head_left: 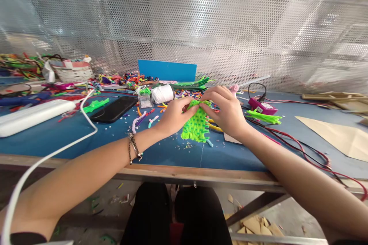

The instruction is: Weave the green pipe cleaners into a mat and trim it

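A bright green woven piece of pipe cleaners point(195, 127) hangs from my fingers over the blue tabletop. My left hand point(176, 115) pinches its upper left edge between thumb and fingers. At the upper right edge, my right hand point(225, 109) pinches it too, thumb and fingertips close to those of the left. Short stubs stick out along its right side. Beyond my left hand lies a white spool of thread point(162, 94) beside a small clear bag point(145, 101). Loose pipe-cleaner bits, among them a lilac one point(138, 121), are scattered left of the hands.
A black phone point(115, 109), a white power strip point(37, 116) and its cable stand left. On the right are a magenta box point(262, 106), green pipe cleaners point(263, 117), red and black wires, and brown paper point(336, 136). A perforated metal screen point(230, 34) closes the back.
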{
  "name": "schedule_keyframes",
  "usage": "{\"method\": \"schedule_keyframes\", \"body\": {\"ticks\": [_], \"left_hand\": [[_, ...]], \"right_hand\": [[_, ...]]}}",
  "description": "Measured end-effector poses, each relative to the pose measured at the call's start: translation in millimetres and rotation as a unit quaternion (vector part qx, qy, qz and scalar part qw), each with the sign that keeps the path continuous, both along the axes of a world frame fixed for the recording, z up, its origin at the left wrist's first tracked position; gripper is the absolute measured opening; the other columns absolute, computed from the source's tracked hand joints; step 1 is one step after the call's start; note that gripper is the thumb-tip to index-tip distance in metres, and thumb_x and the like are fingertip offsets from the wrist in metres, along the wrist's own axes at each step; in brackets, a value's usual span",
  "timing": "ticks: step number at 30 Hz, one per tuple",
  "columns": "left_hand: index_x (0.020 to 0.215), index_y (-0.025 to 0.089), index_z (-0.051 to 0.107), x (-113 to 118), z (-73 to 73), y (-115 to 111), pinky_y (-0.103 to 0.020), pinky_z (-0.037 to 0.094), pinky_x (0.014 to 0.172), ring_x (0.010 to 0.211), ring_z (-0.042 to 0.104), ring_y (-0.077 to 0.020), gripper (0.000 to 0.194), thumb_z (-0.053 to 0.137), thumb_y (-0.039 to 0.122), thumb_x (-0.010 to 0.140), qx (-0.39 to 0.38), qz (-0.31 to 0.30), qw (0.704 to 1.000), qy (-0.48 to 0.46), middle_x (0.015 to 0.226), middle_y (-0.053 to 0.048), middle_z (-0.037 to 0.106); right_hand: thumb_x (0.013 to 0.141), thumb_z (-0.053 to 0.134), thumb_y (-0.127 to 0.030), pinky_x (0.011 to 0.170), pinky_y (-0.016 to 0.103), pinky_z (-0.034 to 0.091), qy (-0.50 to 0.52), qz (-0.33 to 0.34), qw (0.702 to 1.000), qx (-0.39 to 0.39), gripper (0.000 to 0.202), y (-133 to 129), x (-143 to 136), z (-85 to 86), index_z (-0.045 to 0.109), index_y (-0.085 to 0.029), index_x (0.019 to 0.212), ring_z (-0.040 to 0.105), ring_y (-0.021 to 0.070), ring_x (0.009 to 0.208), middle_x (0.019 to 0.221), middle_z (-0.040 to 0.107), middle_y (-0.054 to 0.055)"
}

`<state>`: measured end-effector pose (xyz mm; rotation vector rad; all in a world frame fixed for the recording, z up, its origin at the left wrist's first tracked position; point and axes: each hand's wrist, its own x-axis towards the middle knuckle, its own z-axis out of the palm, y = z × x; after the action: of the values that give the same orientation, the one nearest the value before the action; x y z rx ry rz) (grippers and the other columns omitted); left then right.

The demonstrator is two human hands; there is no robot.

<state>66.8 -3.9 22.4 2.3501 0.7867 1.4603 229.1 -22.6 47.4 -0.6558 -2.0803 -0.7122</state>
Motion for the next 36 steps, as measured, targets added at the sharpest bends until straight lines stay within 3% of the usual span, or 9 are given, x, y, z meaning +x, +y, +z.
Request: {"method": "schedule_keyframes", "body": {"ticks": [6, 13, 20, 26, 31, 36], "left_hand": [[0.064, 0.015, 0.049, -0.2, 1.4, -1.3, -0.021, 0.03, 0.05, 0.052, 0.037, -0.0083, 0.016, 0.056, 0.006, 0.075, 0.107, 0.077, 0.99, 0.059, 0.056, 0.005, 0.041], [0.065, 0.016, 0.05, -0.2, 3.8, -3.7, -0.021, 0.03, 0.05, 0.051, 0.037, -0.0084, 0.016, 0.054, 0.002, 0.072, 0.078, 0.07, 0.993, 0.062, 0.055, 0.006, 0.041], [0.062, 0.017, 0.048, 0.0, 3.5, -4.3, -0.022, 0.03, 0.051, 0.052, 0.036, -0.0093, 0.018, 0.052, 0.002, 0.071, 0.058, 0.069, 0.994, 0.063, 0.055, 0.006, 0.04], [0.067, 0.016, 0.05, -0.9, 3.8, -2.4, -0.022, 0.028, 0.047, 0.051, 0.035, -0.0091, 0.012, 0.05, 0.014, 0.079, -0.011, 0.035, 0.999, 0.007, 0.054, 0.006, 0.034], [0.067, 0.017, 0.048, -1.6, 6.9, -2.5, -0.021, 0.033, 0.051, 0.056, 0.038, -0.0091, 0.012, 0.048, 0.015, 0.079, -0.022, 0.004, 0.999, -0.036, 0.058, 0.005, 0.038], [0.082, 0.015, 0.054, -3.4, 6.4, -0.3, -0.021, 0.035, 0.054, 0.06, 0.041, -0.0104, 0.01, 0.046, 0.02, 0.078, -0.067, -0.011, 0.997, -0.033, 0.065, 0.002, 0.046]], "right_hand": [[0.086, 0.046, -0.019, 0.072, 0.033, 0.04, -0.057, -0.117, 0.988, 0.08, 0.015, -1.9, -3.9, -4.9, 0.06, -0.018, 0.079, 0.049, 0.0184, 0.077, 0.082, 0.062, 0.006], [0.088, 0.039, -0.011, 0.085, 0.034, 0.038, -0.094, -0.144, 0.975, 0.141, 0.025, -7.1, -7.4, -6.3, 0.06, -0.022, 0.08, 0.047, 0.0171, 0.076, 0.081, 0.062, 0.003], [0.089, 0.034, -0.011, 0.085, 0.038, 0.037, -0.084, -0.101, 0.99, 0.044, 0.03, -8.2, -7.4, -6.4, 0.058, -0.024, 0.075, 0.048, 0.0171, 0.074, 0.079, 0.06, 0.003], [0.087, 0.043, -0.018, 0.071, 0.034, 0.041, -0.037, -0.078, 0.995, 0.043, 0.02, 0.0, -5.3, -11.7, 0.058, -0.023, 0.075, 0.053, 0.0162, 0.075, 0.079, 0.062, 0.003], [0.085, 0.046, -0.017, 0.068, 0.031, 0.043, 0.024, 0.021, 0.999, -0.013, 0.013, -3.0, -5.9, -6.7, 0.056, -0.021, 0.077, 0.054, 0.0148, 0.075, 0.079, 0.061, 0.003], [0.077, 0.054, -0.019, 0.061, 0.027, 0.045, 0.155, 0.069, 0.969, -0.178, 0.01, -1.7, -6.4, -4.2, 0.056, -0.02, 0.087, 0.051, 0.0125, 0.071, 0.08, 0.055, 0.002]]}}
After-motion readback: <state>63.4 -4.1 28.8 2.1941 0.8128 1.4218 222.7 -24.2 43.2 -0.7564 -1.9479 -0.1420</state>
